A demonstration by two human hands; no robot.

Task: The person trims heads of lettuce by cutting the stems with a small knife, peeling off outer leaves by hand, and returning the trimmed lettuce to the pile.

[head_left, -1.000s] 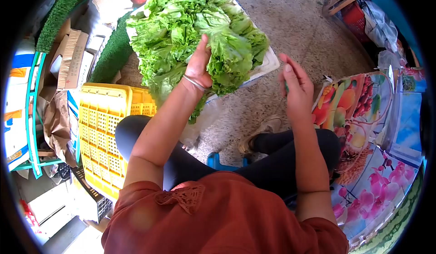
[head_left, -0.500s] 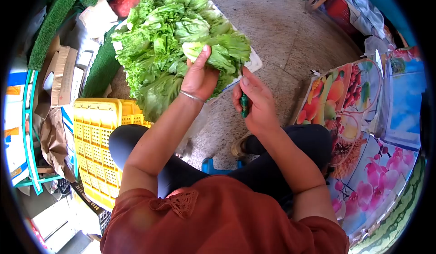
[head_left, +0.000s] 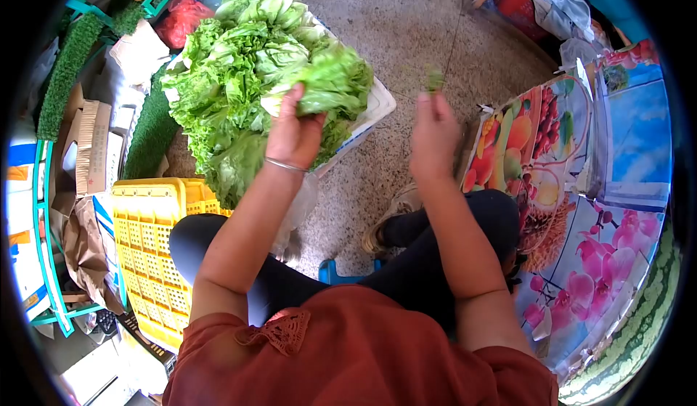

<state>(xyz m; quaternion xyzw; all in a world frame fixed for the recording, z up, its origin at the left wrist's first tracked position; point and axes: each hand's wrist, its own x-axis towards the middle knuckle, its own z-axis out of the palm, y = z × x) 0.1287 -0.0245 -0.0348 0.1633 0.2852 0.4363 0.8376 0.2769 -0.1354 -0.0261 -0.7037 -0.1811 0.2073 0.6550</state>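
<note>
Green, frilly-leaved lettuce head (head_left: 334, 83) is held in your left hand (head_left: 296, 134), thumb over its pale base, fingers partly closed around it, above the leafy green lettuce pile (head_left: 218, 79) on the white, foam-like tray (head_left: 381, 104). Change: your right hand (head_left: 435, 137), formerly beside the head, is now well apart; the left hand alone supports the head. At the right fingertips shows a small, blurred green scrap (head_left: 435, 79); grip and closure cannot be told. Labels: any marks on the brown cardboard carton (head_left: 93, 144) are too small to read.
</note>
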